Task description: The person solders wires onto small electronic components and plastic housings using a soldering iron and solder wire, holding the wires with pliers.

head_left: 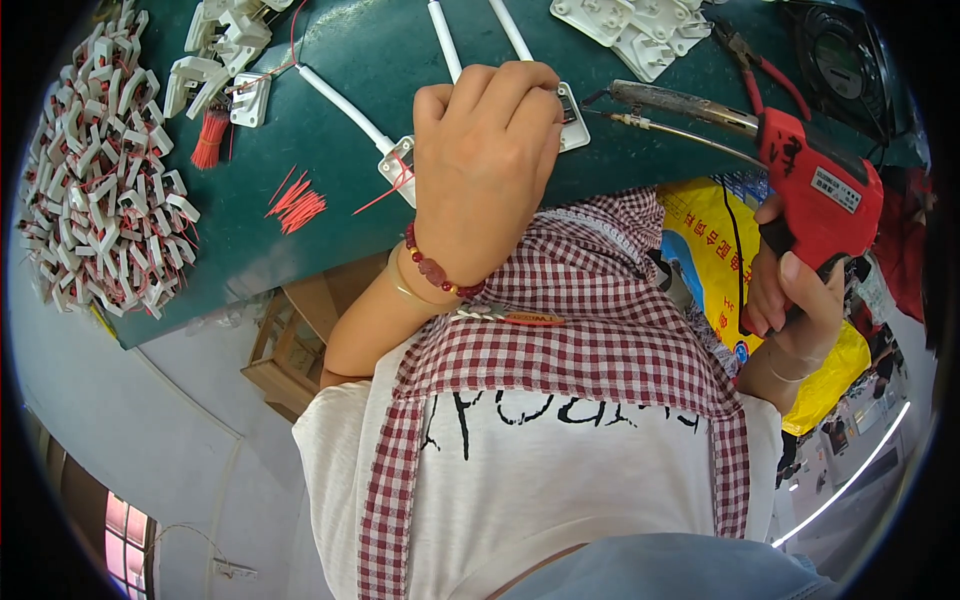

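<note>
Left hand point(487, 165) is up at centre frame, back of the hand facing the camera, fingers curled over and knuckles bunched at the top; the wrist bends sharply, the bare forearm running down and to the left toward the elbow; right hand point(795, 290) sits low at the right edge, fingers wrapped in a closed grip, 1 fingertip showing at the front; its wrist drops away below, mostly hidden.

Glossy red plastic soldering gun point(815, 190)
</note>
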Demonstrator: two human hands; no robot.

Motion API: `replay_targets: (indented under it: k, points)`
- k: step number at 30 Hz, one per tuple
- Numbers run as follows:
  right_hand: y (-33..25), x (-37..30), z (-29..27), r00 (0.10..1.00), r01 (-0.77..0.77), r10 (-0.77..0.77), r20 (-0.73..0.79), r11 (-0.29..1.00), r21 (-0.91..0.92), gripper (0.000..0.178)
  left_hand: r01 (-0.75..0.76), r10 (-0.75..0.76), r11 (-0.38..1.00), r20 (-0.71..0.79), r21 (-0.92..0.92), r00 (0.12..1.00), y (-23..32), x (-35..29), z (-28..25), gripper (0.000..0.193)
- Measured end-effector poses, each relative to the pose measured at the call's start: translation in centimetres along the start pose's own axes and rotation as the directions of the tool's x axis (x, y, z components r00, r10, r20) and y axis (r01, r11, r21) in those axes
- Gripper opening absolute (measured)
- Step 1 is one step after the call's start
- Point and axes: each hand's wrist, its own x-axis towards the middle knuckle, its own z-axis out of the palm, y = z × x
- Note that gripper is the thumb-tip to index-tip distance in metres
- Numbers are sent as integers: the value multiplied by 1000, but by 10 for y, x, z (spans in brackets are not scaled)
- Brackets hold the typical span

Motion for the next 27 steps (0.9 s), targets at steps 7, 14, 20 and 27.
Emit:
replay_targets:
  k: [7,14,20,27]
  points:
    - [4,0,-1,1000,-12,12,-21,1000,21,50,-6,6,1000,7,9,1000,1,1,-1,13]
    - [5,-1,-3,1000,1,0,-18,999,43,48,-15,14,1000,35,20,999,0,1,-7,14]
    - [12,-6,-13,998,7,-1,-68,996,85,48,173,-218,966,243,194,945,1,-13,-50,55]
    - [15,-4,-16,999,36,-34,-19,988,150,49,181,-249,950,272,254,930,5,-28,-45,60]
